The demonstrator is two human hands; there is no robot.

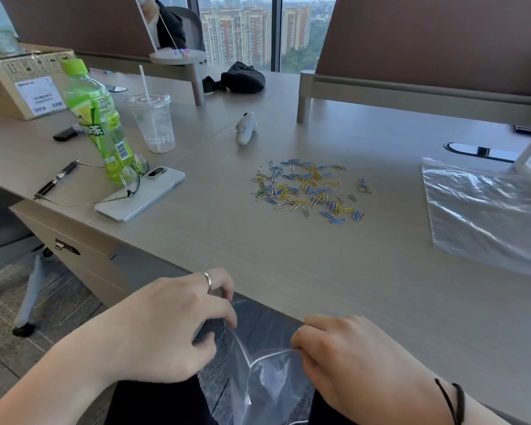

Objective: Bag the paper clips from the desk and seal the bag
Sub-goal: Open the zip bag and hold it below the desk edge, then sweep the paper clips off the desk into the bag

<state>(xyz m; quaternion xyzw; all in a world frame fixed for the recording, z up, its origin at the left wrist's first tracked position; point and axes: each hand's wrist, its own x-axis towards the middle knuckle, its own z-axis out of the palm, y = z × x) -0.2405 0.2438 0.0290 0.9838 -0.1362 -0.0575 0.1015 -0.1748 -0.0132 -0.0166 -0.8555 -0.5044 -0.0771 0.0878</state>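
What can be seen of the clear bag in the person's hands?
The small clear bag is thin, glossy, wrinkled plastic with a zip strip along its top. It hangs below the desk edge over the person's lap; the left hand and right hand each pinch its top edge. No clips show inside.

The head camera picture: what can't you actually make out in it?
- Bag in the hands: its lower part is cut off by the bottom edge, and whether its mouth is open is unclear.
- Left hand and right hand: fingertips curl under, hiding the exact pinch.
- Paper clips: too small to count.
- Spare bags: the right edge cuts them off, so their number is unclear.
- Cardboard box: label print too small.
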